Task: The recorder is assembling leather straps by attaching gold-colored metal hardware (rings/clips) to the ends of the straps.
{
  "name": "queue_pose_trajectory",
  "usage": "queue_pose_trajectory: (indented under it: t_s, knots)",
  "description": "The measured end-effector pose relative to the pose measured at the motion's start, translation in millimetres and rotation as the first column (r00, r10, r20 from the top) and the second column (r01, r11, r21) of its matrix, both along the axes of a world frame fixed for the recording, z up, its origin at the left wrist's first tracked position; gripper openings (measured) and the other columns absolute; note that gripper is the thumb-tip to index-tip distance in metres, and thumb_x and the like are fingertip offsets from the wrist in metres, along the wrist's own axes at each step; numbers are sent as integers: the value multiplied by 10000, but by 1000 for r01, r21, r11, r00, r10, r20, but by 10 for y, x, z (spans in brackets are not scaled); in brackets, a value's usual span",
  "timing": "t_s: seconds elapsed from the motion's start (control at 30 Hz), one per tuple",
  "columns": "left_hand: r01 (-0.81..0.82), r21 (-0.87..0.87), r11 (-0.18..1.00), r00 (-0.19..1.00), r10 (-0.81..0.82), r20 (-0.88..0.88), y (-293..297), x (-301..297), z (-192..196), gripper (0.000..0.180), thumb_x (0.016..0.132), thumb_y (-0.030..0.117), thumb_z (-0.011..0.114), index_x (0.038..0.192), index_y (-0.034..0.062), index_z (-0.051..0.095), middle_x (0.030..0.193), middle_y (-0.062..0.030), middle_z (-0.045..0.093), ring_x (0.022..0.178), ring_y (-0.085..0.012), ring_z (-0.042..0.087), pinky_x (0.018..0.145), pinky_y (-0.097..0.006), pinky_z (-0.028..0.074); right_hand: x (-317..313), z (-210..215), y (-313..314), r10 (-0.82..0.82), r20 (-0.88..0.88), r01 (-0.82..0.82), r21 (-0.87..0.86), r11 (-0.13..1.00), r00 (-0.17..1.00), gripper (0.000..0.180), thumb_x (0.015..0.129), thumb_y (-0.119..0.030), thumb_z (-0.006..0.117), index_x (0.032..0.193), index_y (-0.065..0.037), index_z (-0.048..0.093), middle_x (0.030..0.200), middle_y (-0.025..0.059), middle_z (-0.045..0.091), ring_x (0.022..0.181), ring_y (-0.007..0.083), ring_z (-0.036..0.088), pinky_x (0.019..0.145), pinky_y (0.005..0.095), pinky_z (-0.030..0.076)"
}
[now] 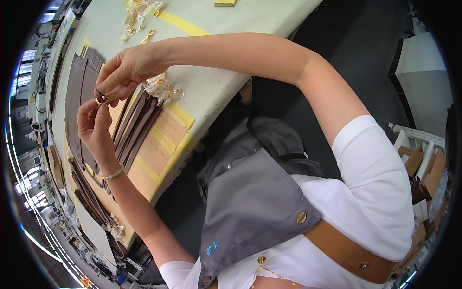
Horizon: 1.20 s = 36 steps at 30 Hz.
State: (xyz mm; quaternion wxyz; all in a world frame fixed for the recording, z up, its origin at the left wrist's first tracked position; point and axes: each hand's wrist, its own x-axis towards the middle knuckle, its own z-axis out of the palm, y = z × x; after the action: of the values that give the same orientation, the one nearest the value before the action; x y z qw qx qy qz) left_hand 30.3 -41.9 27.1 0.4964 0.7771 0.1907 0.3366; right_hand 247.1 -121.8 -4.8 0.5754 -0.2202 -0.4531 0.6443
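Both my hands meet over the left part of the table. My left hand, wearing a beaded bracelet, is closed in a pinch on a small gold metal ring. From above, my right hand pinches the same small piece, where a dark strip end shows at the ring. Clear plastic wrap hangs by the right fingers. Below the hands lie dark brown straps, with plastic-wrapped gold hardware at their ends. Wide brown strips lie in a stack beyond the left hand.
Gold clasps in clear plastic lie on the pale table, with a loose gold clasp nearer. Yellow tape marks the surface. More straps lie at the near left. A shelf with cardboard boxes stands at right.
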Motion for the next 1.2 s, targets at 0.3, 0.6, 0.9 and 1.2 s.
queue_pose_trajectory:
  t_s: [0.3, 0.6, 0.9, 1.2]
  knots:
    - [-15, 5, 1000, 1000, 16, -14, -107, 39, 33, 107, 955, 12, 665, 1060, 16, 646, 774, 29, 554, 591, -22, 362, 523, -185, 240, -2, -55, -49, 25, -43, -25, -5, 1000, 999, 342, 950, -242, 730, 1154, 11, 626, 1076, 131, 707, 1020, 236, 715, 866, 324, 590]
    - [-66, 102, 993, 997, 69, -28, 27, 52, -49, 104, 928, 5, 710, 1021, 30, 672, 848, 42, 615, 683, 2, 459, 569, -156, 309, 98, -25, 62, 48, 63, -49, 10, 999, 997, 336, 954, -237, 726, 1147, 18, 622, 1058, 131, 699, 1005, 236, 711, 860, 318, 586]
    - [-9, 101, 995, 999, 14, -49, 1, 4, 38, 154, 874, -88, 705, 997, -4, 668, 917, -4, 673, 823, -61, 632, 716, -189, 502, 45, 69, 127, 109, 75, -100, -111, 989, 991, 264, 981, -248, 689, 1103, -24, 620, 852, 65, 628, 836, 167, 660, 843, 346, 572]
    - [-56, 141, 988, 996, 64, -60, 136, -97, -12, 123, 785, -2, 769, 886, 18, 702, 776, -13, 700, 631, -15, 562, 527, -188, 420, -54, -111, 308, 200, -95, -216, -213, 953, 975, 196, 974, -175, 693, 1081, -28, 621, 1004, 78, 702, 945, 184, 711, 896, 324, 597]
